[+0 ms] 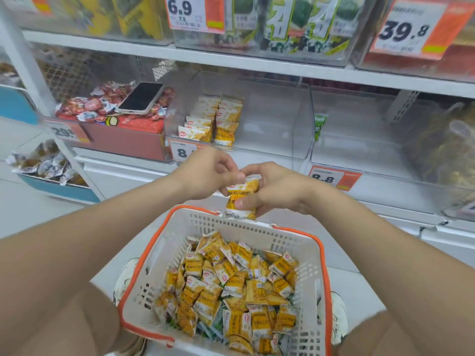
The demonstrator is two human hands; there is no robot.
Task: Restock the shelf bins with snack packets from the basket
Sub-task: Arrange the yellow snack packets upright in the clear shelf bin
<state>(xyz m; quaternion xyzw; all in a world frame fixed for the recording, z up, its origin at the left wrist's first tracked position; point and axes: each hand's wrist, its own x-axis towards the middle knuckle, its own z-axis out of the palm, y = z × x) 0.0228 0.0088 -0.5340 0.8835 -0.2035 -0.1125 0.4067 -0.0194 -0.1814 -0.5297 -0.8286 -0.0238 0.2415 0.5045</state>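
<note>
Here, both hands meet just above the far rim of the basket (pixel 257 228), with a yellow packet (pixel 240 199) held between them. The right hand (pixel 279 190) has its thumb and fingers curled round the packet's side and lower half, and the left hand (pixel 208 173) pinches its top edge with curled fingertips. Whether it is a single packet or a few stacked together I cannot tell. The packet hangs upright, apart from the heap of loose packets (pixel 231 283) lying in the basket below. It is in front of the clear bin (pixel 272 124) on the shelf, where two short rows of matching packets (pixel 214 122) stand against the left wall and take up only that side. By its look, the packet is a small pillow of thin glossy film, light, soft and springy with air, so it should need only a gentle hold. A hard squeeze could crush what is inside or let the slick film slide out. The flat sealed edges at top and bottom look like the surest places to pinch. Holding the two long sides between thumb and fingers would also serve, and would keep it upright for slotting in beside the rows in the bin.
</note>
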